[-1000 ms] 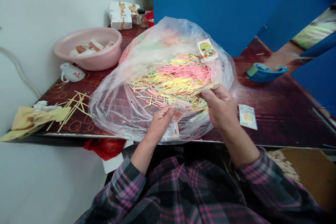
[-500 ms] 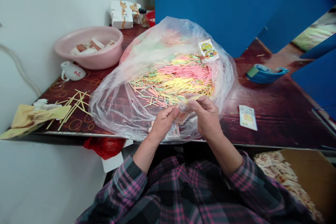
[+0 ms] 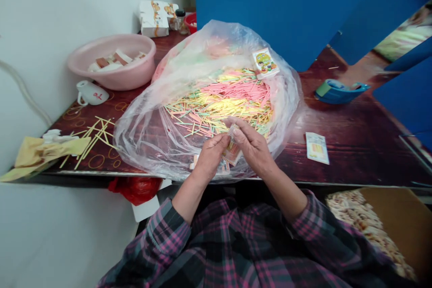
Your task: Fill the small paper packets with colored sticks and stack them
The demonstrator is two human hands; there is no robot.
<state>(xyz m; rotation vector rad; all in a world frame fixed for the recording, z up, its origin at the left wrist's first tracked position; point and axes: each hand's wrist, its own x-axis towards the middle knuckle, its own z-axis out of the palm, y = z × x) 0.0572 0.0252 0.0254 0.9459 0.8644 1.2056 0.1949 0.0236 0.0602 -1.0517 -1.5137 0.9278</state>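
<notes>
Over the near edge of a large clear plastic bag (image 3: 141,137), my left hand (image 3: 209,155) and my right hand (image 3: 252,145) are closed on a small clear packet (image 3: 232,152) with orange print. Fingers cover its upper part. Behind them, the open bag is full of short sticks (image 3: 221,101) in pink, yellow and green. Partly hidden beneath the hands lie printed packets (image 3: 223,166), whose number I cannot tell. A white packet with a cartoon picture (image 3: 265,62) rests on the bag's far right side.
A pink basin (image 3: 113,60) stands at the left beside a tipped white mug (image 3: 92,92). Loose yellow sticks (image 3: 96,137) and a yellow cloth (image 3: 43,150) lie nearer. On the right are a flat packet (image 3: 317,147) and a blue tape dispenser (image 3: 340,92). Blue panels (image 3: 270,4) rise behind.
My right hand has moved left and closer to my left hand. The yellow sticks that showed at its fingertips no longer show; the packet stands more upright between both hands.
</notes>
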